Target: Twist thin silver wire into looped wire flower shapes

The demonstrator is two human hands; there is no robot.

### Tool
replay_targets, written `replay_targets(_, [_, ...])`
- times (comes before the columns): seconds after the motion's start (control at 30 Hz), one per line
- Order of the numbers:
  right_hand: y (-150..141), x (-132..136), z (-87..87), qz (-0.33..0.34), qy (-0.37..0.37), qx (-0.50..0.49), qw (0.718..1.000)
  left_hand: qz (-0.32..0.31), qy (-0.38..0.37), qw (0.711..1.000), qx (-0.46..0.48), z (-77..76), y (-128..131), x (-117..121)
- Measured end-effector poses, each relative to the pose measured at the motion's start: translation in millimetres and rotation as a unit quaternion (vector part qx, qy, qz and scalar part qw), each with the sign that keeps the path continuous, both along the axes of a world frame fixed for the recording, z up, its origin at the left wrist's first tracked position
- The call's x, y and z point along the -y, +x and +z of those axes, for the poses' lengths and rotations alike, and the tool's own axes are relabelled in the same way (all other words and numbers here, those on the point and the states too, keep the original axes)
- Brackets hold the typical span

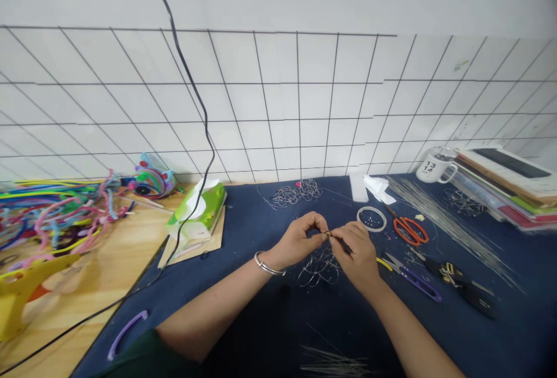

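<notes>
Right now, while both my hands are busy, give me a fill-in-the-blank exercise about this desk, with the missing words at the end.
Your left hand and right hand pinch a small item over a dark ____ surface.
A silver bangle circles your ____ wrist.
The tissue pack is white and ____.
The pile of books lies to the ____ of the mug.

Missing words: blue; left; green; right.
</notes>
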State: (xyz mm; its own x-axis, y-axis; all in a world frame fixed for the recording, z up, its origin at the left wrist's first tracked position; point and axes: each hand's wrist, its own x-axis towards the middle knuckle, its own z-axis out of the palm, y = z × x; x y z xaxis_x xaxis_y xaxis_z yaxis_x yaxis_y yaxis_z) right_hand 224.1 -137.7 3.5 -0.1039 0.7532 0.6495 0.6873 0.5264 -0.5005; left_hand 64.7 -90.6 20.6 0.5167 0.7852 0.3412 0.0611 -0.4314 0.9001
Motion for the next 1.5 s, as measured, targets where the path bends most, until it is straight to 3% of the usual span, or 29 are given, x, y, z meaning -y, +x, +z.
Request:
replay_targets(0.27, [-6,3,-6.1,-0.038,0.038,0.018,0.998,0.016,-0.076,0.995,0.062,-3.9,4,4])
replay_targets(0.43, [-5,5,-13.0,-0.051,0.099,0.097,0.989,0.057,-0.063,0.989,0.118,-12.4,10,11])
replay_targets(0.57, [-6,7,-10.6,-0.036,0.096,0.081,0.991,0.067,-0.02,0.989,0.13,-16.2,11,12])
replay_targets(0.77, [-4,7,3.4,0.014,-0.037,-0.074,0.997,0.015,0.022,0.994,0.106,-13.4,6,5])
replay_targets(0.93, [2,7,8.0,0.034,-0.165,-0.164,0.972,0.004,0.016,0.998,0.067,-10.3,5,6])
replay_targets(1.07, [8,4,9.7,0.063,-0.24,-0.178,0.952,0.013,0.033,0.999,0.021,-6.9,3,7])
replay_targets(1.17, [11,3,11.9,0.071,-0.225,-0.14,0.962,0.015,0.029,0.999,0.002,-5.4,2,6])
replay_targets(1.5, [10,3,9.8,0.048,-0.077,-0.027,0.996,0.034,0.007,0.999,-0.015,-7.0,3,6])
